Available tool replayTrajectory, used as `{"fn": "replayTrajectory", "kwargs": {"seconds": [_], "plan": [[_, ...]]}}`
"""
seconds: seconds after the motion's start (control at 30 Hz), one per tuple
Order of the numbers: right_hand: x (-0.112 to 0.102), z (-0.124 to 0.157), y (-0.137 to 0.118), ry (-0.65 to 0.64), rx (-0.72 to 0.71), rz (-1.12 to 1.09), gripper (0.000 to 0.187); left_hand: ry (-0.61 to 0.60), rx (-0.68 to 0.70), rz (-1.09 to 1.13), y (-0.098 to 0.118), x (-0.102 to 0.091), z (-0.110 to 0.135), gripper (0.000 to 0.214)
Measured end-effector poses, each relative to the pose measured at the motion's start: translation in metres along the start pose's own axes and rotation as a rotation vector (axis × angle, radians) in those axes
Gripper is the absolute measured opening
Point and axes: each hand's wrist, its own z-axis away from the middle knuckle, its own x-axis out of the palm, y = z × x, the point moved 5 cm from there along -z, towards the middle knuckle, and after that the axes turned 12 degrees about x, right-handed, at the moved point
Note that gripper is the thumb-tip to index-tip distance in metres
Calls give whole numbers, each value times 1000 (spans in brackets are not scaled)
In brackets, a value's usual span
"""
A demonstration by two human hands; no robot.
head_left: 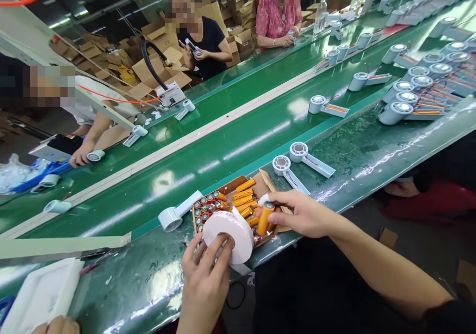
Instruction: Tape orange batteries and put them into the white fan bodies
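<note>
My left hand grips a roll of white tape, its fingers hooked into the core. The roll stands tilted in front of a shallow cardboard box. Inside the box lie several orange cylindrical batteries with thin wires, some on end at the left. At the box's right side, my right hand is closed on an orange battery. A small white piece shows by its fingertips; I cannot make out whether it is tape. Beyond the box's left edge lies a white fan-like part with a handle.
Two white handheld fan bodies lie right of the box, with many more farther right. A green conveyor belt runs behind the bench. Co-workers sit across it. At lower left are a white foam block and another person's hand.
</note>
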Motion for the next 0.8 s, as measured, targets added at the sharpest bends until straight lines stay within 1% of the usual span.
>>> {"fn": "replayTrajectory", "kwargs": {"seconds": [0.03,0.07,0.13,0.2,0.27,0.33,0.4,0.43,0.47,0.53,0.57,0.63,0.7,0.73,0.77,0.8], "plan": [[-5,4,-2,-3,20,-49,19,-18,23,-19,1,-1,-1,49],[-8,7,-3,-3,41,-52,19,-35,46,-33,3,-2,-4,49],[-10,11,-7,10,84,35,22,-65,98,-47,6,-5,-15,48],[-9,11,-8,30,114,132,27,-55,164,-40,11,-11,-29,44],[-8,9,-5,23,147,123,28,-37,236,-15,16,-15,-43,43],[-8,6,4,-5,188,-7,24,-34,268,1,18,-17,-51,46],[-10,3,14,7,207,-233,24,-46,249,-14,19,-15,-53,46],[-10,2,19,56,200,-363,27,-42,225,-27,19,-13,-53,46],[-10,2,23,133,182,-501,31,-33,194,-40,20,-12,-52,46],[-2,5,32,327,130,-775,38,7,120,-52,20,-8,-49,51],[6,7,36,410,107,-899,42,27,93,-48,21,-5,-48,53],[29,12,42,504,83,-1088,50,52,78,-27,27,3,-48,56],[45,15,46,522,82,-1173,55,74,71,-1,38,11,-47,57],[47,15,47,501,86,-1175,55,86,51,21,44,14,-45,56],[41,14,47,482,86,-1153,53,98,40,65,51,16,-42,55],[27,13,46,482,73,-1119,51,97,46,125,59,18,-38,52]]}}
